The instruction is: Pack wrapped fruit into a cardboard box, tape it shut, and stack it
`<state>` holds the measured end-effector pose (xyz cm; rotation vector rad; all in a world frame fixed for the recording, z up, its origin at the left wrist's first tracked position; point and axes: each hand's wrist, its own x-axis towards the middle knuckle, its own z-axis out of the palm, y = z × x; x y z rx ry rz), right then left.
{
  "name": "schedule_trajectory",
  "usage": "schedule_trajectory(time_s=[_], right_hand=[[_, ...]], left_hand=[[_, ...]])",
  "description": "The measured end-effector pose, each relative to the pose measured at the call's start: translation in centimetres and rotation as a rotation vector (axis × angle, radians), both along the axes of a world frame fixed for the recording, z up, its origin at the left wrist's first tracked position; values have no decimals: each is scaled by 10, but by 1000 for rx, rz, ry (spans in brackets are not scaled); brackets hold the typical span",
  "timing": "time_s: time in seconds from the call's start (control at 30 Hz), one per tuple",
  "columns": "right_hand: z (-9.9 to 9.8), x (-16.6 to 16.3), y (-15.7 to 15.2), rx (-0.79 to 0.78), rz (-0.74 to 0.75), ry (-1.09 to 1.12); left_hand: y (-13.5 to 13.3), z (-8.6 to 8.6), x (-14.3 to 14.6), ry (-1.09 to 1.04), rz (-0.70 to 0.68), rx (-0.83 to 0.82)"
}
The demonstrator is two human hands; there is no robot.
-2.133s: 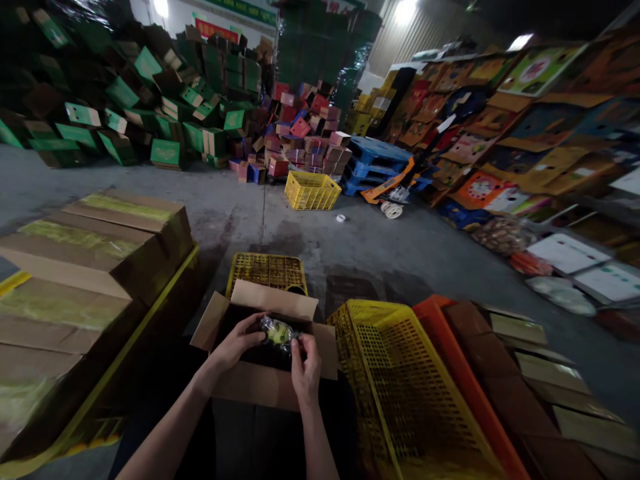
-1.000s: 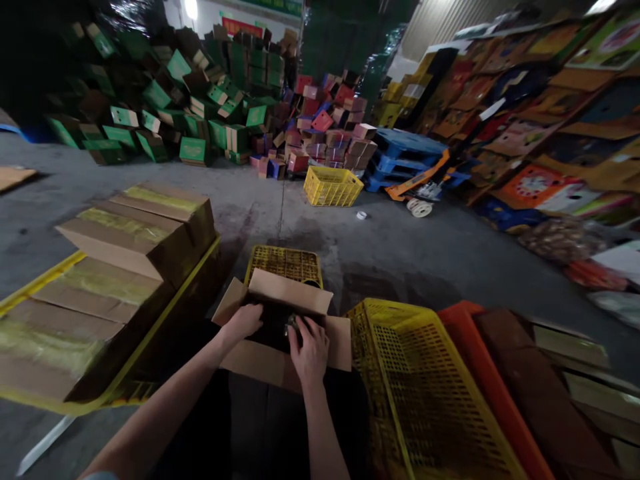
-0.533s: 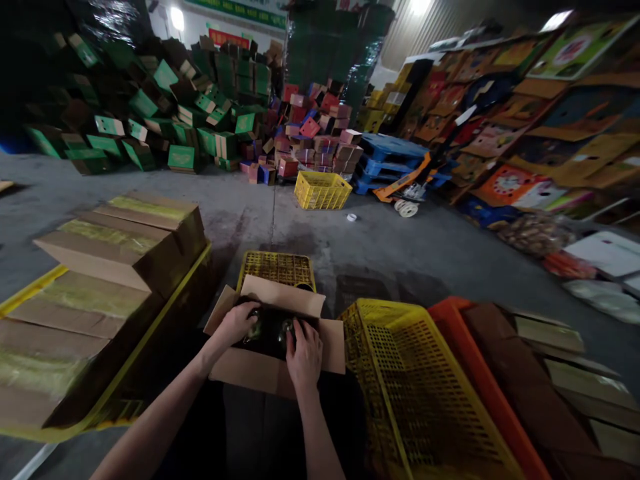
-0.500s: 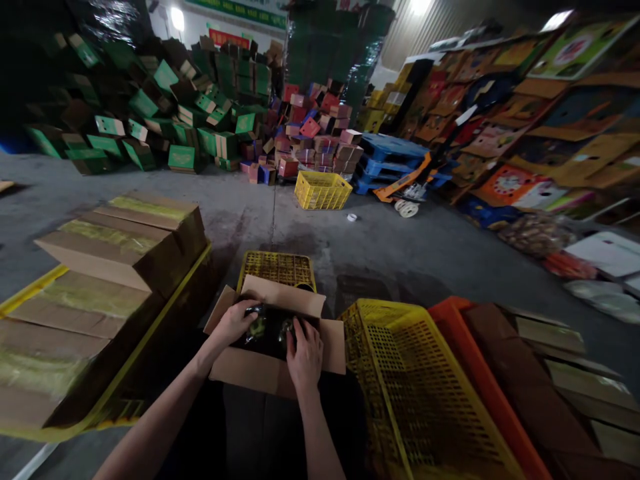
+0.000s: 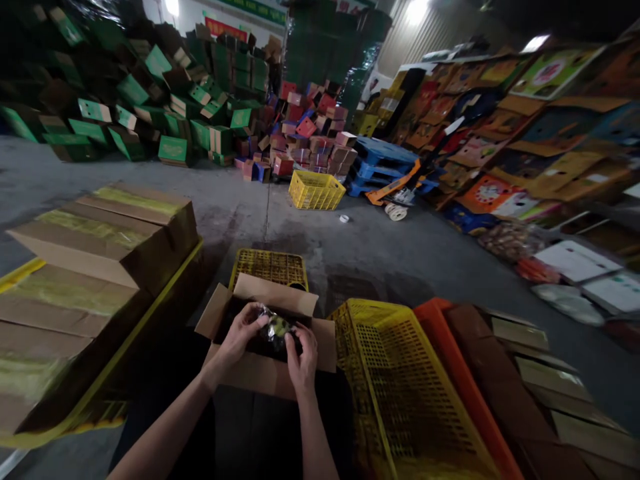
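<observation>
An open cardboard box (image 5: 250, 370) stands right in front of me with its flaps spread. Over its dark inside, my left hand (image 5: 240, 333) and my right hand (image 5: 303, 357) both pinch a small yellow-green item wrapped in shiny clear plastic (image 5: 275, 328). The left hand grips its left end, the right hand its right end. What else lies inside the box is too dark to make out.
A yellow plastic crate (image 5: 400, 393) and an orange crate (image 5: 450, 360) stand to the right, another yellow crate (image 5: 270, 267) behind the box. Taped cartons (image 5: 105, 233) are stacked on the left. Heaps of green and red boxes, blue pallets and a pallet jack fill the far floor.
Both hands were down inside the box half a second ago. Now they have risen slightly, holding the wrapped item between them at the box opening.
</observation>
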<state>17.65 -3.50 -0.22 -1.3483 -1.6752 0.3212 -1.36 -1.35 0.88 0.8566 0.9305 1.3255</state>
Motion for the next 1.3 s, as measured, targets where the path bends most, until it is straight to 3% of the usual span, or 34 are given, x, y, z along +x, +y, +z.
schedule_trajectory(time_s=[0.33, 0.6, 0.9, 1.03, 1.17, 1.3], right_hand=[[1, 1, -4, -178, -2, 272], [0, 5, -2, -188, -43, 294], [-2, 8, -1, -131, 1, 438], [-4, 12, -1, -47, 47, 321], [-4, 12, -1, 43, 23, 195], [-4, 10, -2, 54, 17, 156]], left_hand=[[0, 2, 5, 104, 64, 7], [0, -1, 2, 139, 91, 23], [0, 1, 1, 147, 4, 35], [0, 0, 3, 127, -21, 15], [0, -4, 1, -59, -52, -59], [1, -7, -3, -109, -45, -117]])
